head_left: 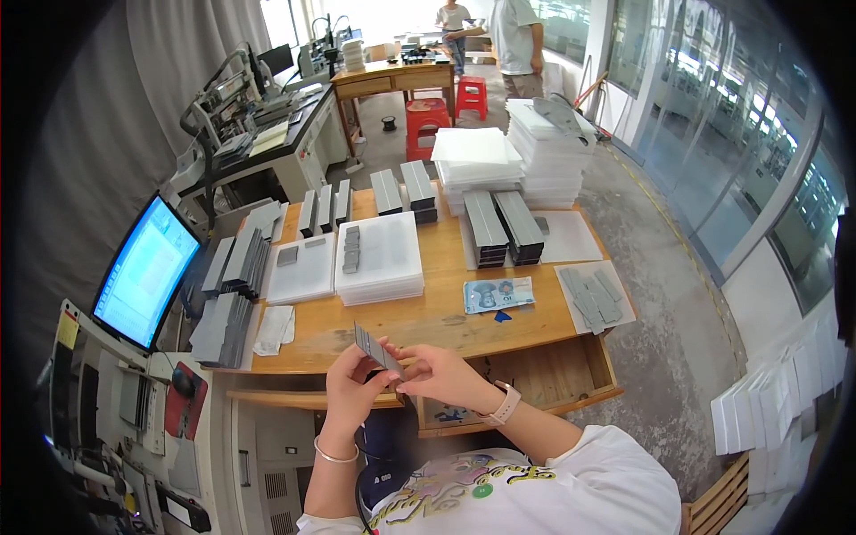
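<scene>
My left hand (350,390) and my right hand (439,374) are both closed on a thin grey panel (378,351), held tilted just off the table's front edge. The left fingers grip its near side, while the right fingertips pinch its lower right part. Beyond the hands, a thick stack of white sheets (382,276) carries several small grey pieces (351,250). A lower white stack (301,278) beside it bears a grey piece (287,257). A crumpled white cloth (274,330) lies to the left of my hands.
Piles of long grey panels stand at the left (223,325) and back right (504,227) of the wooden table (437,312). A blue banknote (497,295) lies near an open drawer (553,374). Tall white stacks (548,160) rise behind. At left stands a lit monitor (147,272); two people are far off.
</scene>
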A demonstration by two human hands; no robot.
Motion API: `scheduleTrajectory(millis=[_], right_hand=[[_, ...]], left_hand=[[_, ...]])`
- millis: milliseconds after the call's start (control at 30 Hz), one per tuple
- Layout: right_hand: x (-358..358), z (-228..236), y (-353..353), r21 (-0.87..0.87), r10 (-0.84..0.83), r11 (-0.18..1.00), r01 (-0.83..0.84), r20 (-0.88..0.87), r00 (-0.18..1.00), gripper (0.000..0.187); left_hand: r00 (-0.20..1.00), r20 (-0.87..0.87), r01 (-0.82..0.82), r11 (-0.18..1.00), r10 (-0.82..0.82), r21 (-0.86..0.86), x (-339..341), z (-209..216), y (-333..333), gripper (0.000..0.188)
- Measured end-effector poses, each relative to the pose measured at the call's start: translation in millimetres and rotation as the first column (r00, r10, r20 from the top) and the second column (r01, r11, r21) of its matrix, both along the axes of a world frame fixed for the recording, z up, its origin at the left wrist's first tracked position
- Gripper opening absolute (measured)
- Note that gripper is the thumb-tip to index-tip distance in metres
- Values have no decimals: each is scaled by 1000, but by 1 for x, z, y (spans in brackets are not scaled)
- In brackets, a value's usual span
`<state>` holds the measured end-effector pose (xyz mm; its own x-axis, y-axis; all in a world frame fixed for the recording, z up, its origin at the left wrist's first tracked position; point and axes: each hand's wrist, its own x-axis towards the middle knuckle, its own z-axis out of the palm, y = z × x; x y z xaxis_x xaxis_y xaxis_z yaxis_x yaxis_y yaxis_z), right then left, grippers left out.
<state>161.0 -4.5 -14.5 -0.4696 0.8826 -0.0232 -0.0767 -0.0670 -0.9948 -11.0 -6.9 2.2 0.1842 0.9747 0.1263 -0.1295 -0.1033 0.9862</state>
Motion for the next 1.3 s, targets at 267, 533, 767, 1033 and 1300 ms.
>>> scheduleTrajectory(millis=[267,533,767,1033,1300], right_hand=[[2,11,-4,93,-135,987,131,39,990,42],[3,5,0,3,-122,993,122,28,992,38],[6,-4,11,-40,-144,989,142,-71,987,40],[8,-5,14,-55,-182,983,176,-123,976,38],[8,-9,14,5,-197,980,198,-74,978,32]], left_hand=[[992,-15,128,990,-127,66,3,-2,16,45],[977,-52,210,967,-205,147,1,0,30,45],[971,17,233,963,-238,136,4,-5,42,45],[975,45,213,975,-217,70,9,-3,48,44],[973,-73,228,965,-220,131,5,-7,51,46]])
